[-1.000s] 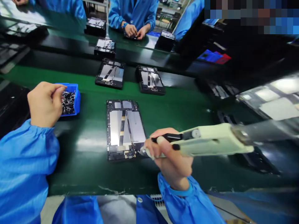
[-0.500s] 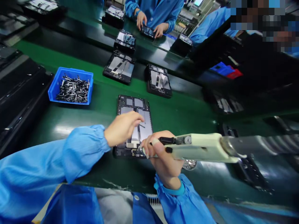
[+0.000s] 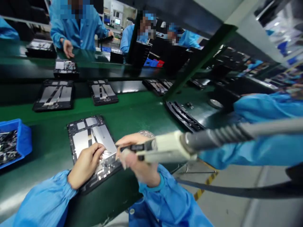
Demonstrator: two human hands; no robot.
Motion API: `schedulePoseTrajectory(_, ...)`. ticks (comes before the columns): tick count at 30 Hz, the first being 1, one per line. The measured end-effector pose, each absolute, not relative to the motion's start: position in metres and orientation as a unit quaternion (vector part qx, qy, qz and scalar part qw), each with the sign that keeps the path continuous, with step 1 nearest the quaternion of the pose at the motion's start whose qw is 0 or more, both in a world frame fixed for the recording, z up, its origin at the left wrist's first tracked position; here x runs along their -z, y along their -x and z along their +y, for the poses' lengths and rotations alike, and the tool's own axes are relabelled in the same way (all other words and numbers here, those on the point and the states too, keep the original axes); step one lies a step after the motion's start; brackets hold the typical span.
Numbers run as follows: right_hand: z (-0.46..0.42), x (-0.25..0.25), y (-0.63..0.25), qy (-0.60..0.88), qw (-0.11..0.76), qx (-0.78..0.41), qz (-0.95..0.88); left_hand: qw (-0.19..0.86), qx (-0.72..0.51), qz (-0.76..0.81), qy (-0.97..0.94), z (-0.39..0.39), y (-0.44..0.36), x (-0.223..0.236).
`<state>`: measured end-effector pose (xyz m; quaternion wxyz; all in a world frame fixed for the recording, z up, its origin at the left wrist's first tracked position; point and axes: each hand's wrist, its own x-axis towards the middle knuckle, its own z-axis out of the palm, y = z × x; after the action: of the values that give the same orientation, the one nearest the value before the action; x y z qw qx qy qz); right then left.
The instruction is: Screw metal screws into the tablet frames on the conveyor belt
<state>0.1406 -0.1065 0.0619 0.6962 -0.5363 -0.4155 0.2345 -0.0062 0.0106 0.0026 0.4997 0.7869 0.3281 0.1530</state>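
The left hand [image 3: 85,165] has come away from the blue bin [image 3: 23,138] and now lies on a black tablet frame [image 3: 80,140], fingers curled together over its lower part. Whether it grips the frame or only presses on it cannot be told. The right hand [image 3: 139,160] is clamped around the cream body of an electric screwdriver [image 3: 165,150], and the tool's dark tip reaches left, toward the frame's edge, just beside the left hand. Both hands now work at the same lower corner of the frame, which lies directly under the left hand on the green conveyor surface [image 3: 132,110].

Well to the left of the left hand, the bin holds a heap of small metal parts [image 3: 8,145]. Just beyond the right hand sits a round metal dish [image 3: 146,133], and further right of that hand lies a black ribbed tray [image 3: 183,116]. A grey hose [image 3: 272,126] runs off to the right from the screwdriver. Ahead of both hands lie two more tablet frames [image 3: 55,96] [image 3: 103,92], and a co-worker's hand [image 3: 68,49] rests far across the belt.
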Motion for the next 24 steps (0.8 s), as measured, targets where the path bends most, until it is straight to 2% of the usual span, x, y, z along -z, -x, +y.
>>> schedulePoseTrajectory(3,-0.11,-0.05,-0.184,0.489,0.788,-0.186,-0.323,0.494,-0.167,0.343,-0.781,0.011,0.006,0.002)
schedulePoseTrajectory(5,-0.11,-0.039,-0.207,0.488,0.812,-0.152,-0.281,0.499,-0.174,0.35,-0.773,0.011,0.006,0.004)
schedulePoseTrajectory(12,-0.114,-0.014,-0.228,0.534,0.79,-0.15,-0.259,0.513,-0.181,0.412,-0.731,0.023,0.015,-0.003)
schedulePoseTrajectory(19,-0.112,-0.013,-0.228,0.541,0.784,-0.172,-0.251,0.443,-0.234,0.542,-0.675,0.052,0.021,-0.035)
schedulePoseTrajectory(24,-0.112,-0.013,-0.228,0.556,0.775,-0.163,-0.252,0.412,-0.271,0.579,-0.649,0.075,0.028,-0.038)
